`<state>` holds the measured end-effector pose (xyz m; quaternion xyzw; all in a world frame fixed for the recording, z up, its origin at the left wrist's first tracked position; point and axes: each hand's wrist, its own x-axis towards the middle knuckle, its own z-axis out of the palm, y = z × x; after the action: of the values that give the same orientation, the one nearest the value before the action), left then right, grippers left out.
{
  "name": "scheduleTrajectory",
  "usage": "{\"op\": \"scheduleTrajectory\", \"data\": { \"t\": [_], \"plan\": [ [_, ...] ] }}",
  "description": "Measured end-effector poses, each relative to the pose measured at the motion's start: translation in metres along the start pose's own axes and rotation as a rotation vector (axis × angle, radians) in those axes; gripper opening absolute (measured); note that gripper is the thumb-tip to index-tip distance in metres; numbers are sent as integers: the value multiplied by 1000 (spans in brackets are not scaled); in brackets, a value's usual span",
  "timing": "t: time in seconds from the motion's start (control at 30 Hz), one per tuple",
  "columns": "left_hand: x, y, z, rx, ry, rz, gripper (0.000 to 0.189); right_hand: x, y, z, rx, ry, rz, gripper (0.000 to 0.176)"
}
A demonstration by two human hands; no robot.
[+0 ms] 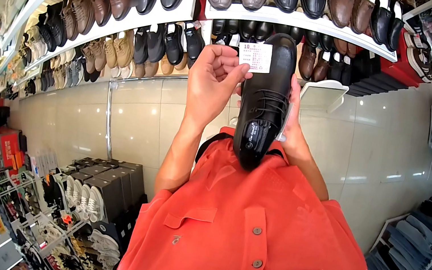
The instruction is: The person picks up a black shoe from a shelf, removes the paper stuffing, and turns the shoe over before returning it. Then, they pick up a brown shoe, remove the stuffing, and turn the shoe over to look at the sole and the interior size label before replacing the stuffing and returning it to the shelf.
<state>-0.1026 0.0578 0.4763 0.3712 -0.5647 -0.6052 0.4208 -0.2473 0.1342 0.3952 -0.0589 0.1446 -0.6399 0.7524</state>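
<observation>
A black leather lace-up shoe [271,81] is held up in front of my red shirt, toe pointing away and heel close to my chest. My right hand [294,123] grips it from beneath and along its right side; the shoe covers most of that palm. Between the thumb and fingers of my left hand [215,80] is a small white paper label [255,57] with printed lines, too small to read. The label sits against the left side of the shoe's toe. Inside the shoe, light lettering shows on the dark insole.
Shelves [305,23] of leather shoes run across the front, and more shelves [131,27] curve off left. A small tilted mirror [324,96] stands beyond my right hand. Stacked shoe boxes [112,180] are at lower left, folded jeans [411,242] at lower right. Tiled floor [155,118] lies between.
</observation>
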Motion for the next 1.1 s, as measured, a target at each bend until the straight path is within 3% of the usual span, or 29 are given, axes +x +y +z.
{"op": "scheduleTrajectory", "data": {
  "t": [0.27, 0.9, 1.1],
  "plan": [
    [-3, -1, 1, 11, 4, 0, 23, -1, -1, 7, -44, 73, -12, 89],
    [-3, -2, -6, -1, 16, -2, 22, 7, 8, -1, -7, 18, 7, 83],
    [-5, -3, -9, -1, 46, -7, 22, 11, 10, 0, 27, 16, 21, 91]
  ]
}}
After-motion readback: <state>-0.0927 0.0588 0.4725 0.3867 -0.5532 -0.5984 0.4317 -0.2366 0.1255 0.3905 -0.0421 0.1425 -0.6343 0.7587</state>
